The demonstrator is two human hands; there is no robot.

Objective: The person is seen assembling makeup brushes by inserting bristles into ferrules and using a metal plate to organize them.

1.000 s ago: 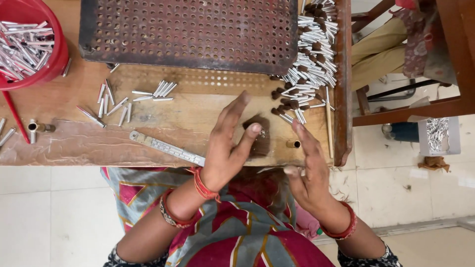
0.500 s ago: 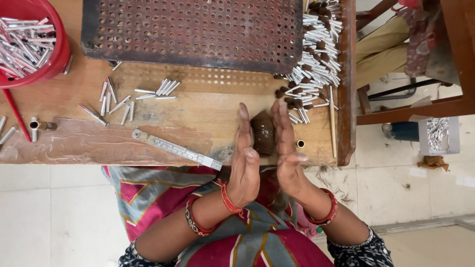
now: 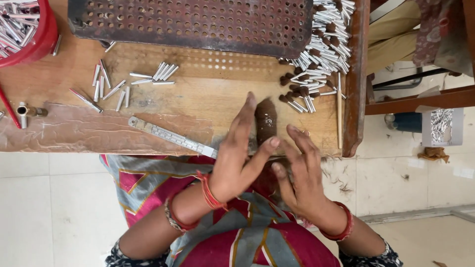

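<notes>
A brown tuft of fibre (image 3: 266, 120) lies upright on the wooden bench (image 3: 213, 94) near its front edge. My left hand (image 3: 236, 155) is stretched flat beside the tuft's left side, thumb tip touching its lower end. My right hand (image 3: 301, 170) hovers just right of and below the tuft, fingers spread, holding nothing. Both wrists wear red bangles.
A metal ruler (image 3: 170, 136) lies left of my hands on a taped plastic sheet (image 3: 89, 133). A perforated metal plate (image 3: 198, 20) sits at the back. Small metal tubes (image 3: 111, 86) are scattered left, heaped with brown tufts (image 3: 319, 54) at right, and fill a red basin (image 3: 29, 34). A thin stick (image 3: 339, 111) lies by the bench's right edge.
My hands had closed palm to palm around the brown tuft; now they have drawn apart and back, leaving it on the bench with the left hand alongside it.
</notes>
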